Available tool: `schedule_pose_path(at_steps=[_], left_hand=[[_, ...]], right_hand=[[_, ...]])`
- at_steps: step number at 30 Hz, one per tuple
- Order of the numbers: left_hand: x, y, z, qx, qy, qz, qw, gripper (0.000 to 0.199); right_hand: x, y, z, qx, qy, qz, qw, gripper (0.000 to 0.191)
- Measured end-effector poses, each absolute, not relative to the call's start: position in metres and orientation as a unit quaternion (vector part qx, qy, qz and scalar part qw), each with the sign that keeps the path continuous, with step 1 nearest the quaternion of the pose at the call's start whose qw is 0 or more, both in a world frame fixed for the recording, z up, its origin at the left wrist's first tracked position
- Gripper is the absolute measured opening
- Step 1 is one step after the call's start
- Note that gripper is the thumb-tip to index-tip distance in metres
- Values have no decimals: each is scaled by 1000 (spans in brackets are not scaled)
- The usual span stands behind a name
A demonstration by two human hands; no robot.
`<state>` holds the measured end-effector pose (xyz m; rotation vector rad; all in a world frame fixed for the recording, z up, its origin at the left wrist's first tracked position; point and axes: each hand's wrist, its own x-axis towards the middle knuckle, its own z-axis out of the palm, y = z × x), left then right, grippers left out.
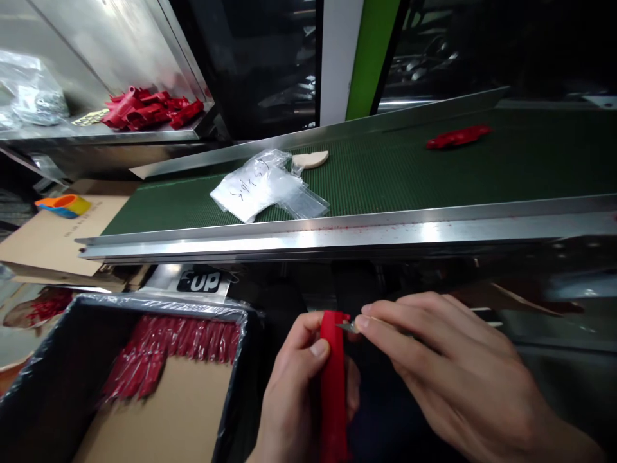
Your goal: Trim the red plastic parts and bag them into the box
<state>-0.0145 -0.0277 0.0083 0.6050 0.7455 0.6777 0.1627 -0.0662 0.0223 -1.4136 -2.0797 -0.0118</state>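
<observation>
My left hand point(294, 386) grips a long red plastic part point(333, 379) upright in front of me, thumb pressed on its side. My right hand point(443, 360) pinches a small metal blade point(348, 326) whose tip touches the upper end of the red part. Both hands are below the front rail of a green conveyor belt point(434, 173). Another red part point(457, 136) lies on the belt at the far right.
A lined cardboard box point(58, 386) at lower left holds rows of bagged red parts point(173, 347). Clear plastic bags point(265, 186) and a beige piece point(311, 159) lie on the belt. More red parts point(149, 109) are piled on a steel shelf at upper left.
</observation>
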Motion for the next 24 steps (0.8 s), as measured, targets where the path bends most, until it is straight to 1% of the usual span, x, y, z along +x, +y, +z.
schedule_pose_path(at_steps=[3,9,12,14,17,20,24], left_hand=[[-13,-26,8,285,357,340,822,27],[-16,-16,13,260,376,331,826,21],[-17,-11,15,269,368,335,825,23],[-17,-8,16,276,352,359,819,21],[-17,-4,17,288,341,388,807,18],[-18,-1,18,296,339,372,812,22],[-18,4,17,292,341,382,808,21]], right_hand=[[163,-69,24,-521,-800,-12,297,39],[158,-76,24,-497,-827,-7,263,36],[151,-78,20,-502,-820,-12,273,34],[147,-79,18,-500,-819,-20,279,33],[146,-81,15,-483,-836,-22,259,33],[147,-83,14,-469,-849,-18,242,32],[144,-85,12,-462,-852,-21,244,31]])
